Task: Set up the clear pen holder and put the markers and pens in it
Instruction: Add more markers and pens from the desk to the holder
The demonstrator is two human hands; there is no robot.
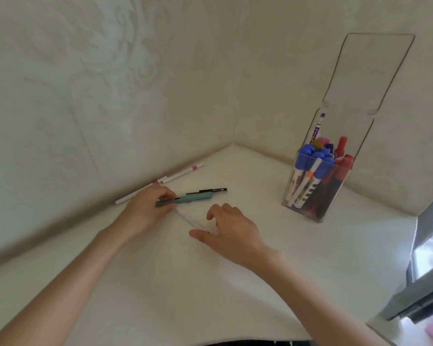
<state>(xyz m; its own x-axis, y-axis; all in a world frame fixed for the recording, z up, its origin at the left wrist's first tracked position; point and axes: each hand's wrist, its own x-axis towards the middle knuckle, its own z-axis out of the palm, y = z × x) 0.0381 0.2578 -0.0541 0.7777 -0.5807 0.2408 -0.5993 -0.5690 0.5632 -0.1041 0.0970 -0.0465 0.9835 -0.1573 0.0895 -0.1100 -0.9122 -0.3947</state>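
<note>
The clear pen holder (345, 178) stands upright at the right, against the wall, with its tall clear back panel rising above it. Inside stand several blue-capped markers (315, 158) and red markers (341, 152). My left hand (145, 208) is closed on a teal pen (185, 199) and a black pen (214, 190), held together just above the white surface. A thin white pen (189, 219) lies between my hands. My right hand (231, 227) hovers over its near end with fingers spread, holding nothing.
Two white pens with pink bands (183, 173) lie along the foot of the left wall, behind my left hand. The white tabletop (160, 283) ends in a wall corner at the back. A grey metal frame (425, 283) juts in at the right edge.
</note>
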